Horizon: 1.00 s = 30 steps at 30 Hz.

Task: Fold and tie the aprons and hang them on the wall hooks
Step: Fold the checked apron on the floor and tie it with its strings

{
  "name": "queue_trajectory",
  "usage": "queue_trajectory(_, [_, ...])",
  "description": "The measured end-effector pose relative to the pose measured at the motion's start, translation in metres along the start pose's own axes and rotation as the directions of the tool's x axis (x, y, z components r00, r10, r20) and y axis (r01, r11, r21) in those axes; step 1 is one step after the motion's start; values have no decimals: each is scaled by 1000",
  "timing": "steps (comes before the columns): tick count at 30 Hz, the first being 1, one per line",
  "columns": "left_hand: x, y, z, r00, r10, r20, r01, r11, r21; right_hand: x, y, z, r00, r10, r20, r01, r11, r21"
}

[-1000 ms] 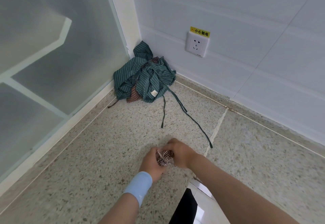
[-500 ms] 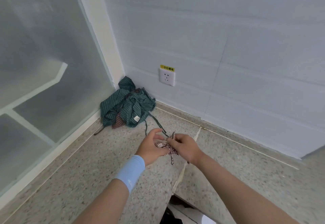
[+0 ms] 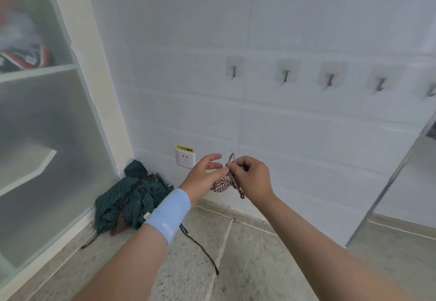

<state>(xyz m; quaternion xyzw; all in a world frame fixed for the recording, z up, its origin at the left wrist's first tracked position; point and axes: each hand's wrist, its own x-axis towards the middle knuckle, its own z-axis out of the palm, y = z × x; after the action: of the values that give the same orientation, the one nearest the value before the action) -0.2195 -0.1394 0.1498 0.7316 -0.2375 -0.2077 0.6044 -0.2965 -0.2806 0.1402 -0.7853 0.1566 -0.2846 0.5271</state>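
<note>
A small folded red-and-white checked apron bundle [image 3: 223, 181] hangs in the air between my two hands. My right hand [image 3: 251, 174] pinches its strap loop, which sticks up above the fingers. My left hand [image 3: 204, 175], with a blue wristband, cups the bundle from the left, thumb and lower fingers on it and upper fingers spread. A crumpled pile of green striped aprons [image 3: 128, 200] lies on the floor in the corner, its dark strings trailing right. Several metal wall hooks [image 3: 285, 76] sit in a row on the white tiled wall above my hands.
A frosted glass cabinet [image 3: 47, 135] stands at the left. A wall socket [image 3: 185, 159] with a yellow label is just left of my hands. The floor is speckled stone. A metal-edged panel [image 3: 387, 187] leans in at the right.
My hands have lifted the checked bundle from the floor up to wall height. My view has tilted up, and the row of hooks has come into sight.
</note>
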Motion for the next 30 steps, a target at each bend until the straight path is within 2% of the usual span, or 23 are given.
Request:
queue_trajectory(6, [41,88,-5,993,112,-23,-110,991,82,61,-61,-20,989,-150,-7,149,984,-101])
queue_trajectory(11, [81,129,-20,997,45,60,-35,986,-161,108,-101,-29,984,-179,-7,178,980,-85])
queue_trajectory(14, [103,143,-24,999,43,-4,-43,972,-230,133,-114,-27,980,-195,-28,190,973,-131])
queue_trajectory(17, [124,152,-26,989,64,-130,-93,968,-233,155,-124,-23,978,-195,-71,178,964,-197])
queue_trajectory(21, [151,169,-26,971,124,-206,-157,976,-150,179,-135,-18,955,-203,-215,136,947,-290])
queue_trajectory(26, [177,181,-30,982,71,-174,-94,988,-125,202,-134,-11,945,-148,-292,-2,890,-457])
queue_trajectory(30, [184,171,-34,989,56,-133,-71,991,-113,206,-126,-3,942,-114,-316,-62,864,-499])
